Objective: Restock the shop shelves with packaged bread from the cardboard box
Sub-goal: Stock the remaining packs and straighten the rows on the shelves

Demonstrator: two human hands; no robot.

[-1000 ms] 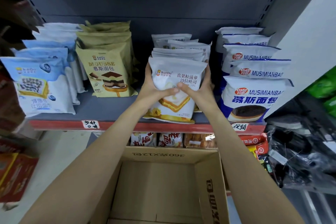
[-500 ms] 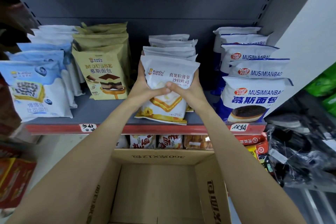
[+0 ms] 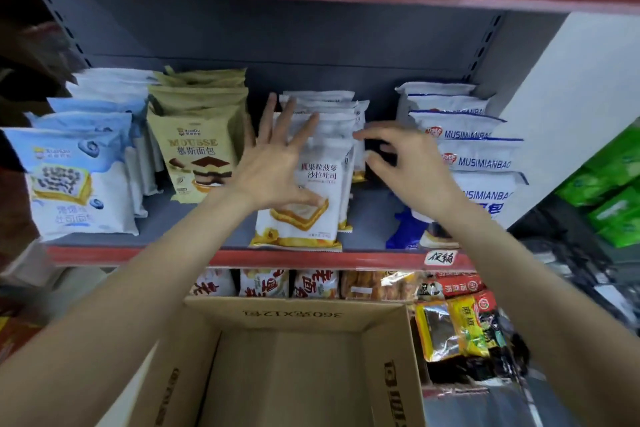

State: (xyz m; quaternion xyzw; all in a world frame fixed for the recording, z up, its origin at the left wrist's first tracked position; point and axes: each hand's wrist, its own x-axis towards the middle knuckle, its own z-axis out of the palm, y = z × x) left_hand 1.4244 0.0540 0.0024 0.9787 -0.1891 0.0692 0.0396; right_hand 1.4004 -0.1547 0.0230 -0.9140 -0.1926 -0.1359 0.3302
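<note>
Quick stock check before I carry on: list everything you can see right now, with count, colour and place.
Shelf: one, grey with red edge, centre.
Toast bags: one row, white and yellow, shelf middle.
Mousse bags: one row, tan, left of the toast bags.
Blue bags: one row, blue-white, shelf far left.
Musimianbao bags: one row, white and blue, shelf right.
Cardboard box: one, brown, below, no bread visible inside.
Snack packs: several, red and orange, lower shelf.
Green packs: several, far right.
Left hand: open, before the toast bags.
Right hand: fingers loosely curled, holding nothing.

2 hands (image 3: pixel 273 170) (image 3: pixel 412 163), 1 box (image 3: pixel 294 315), 4 bread rows (image 3: pixel 304 184)
</note>
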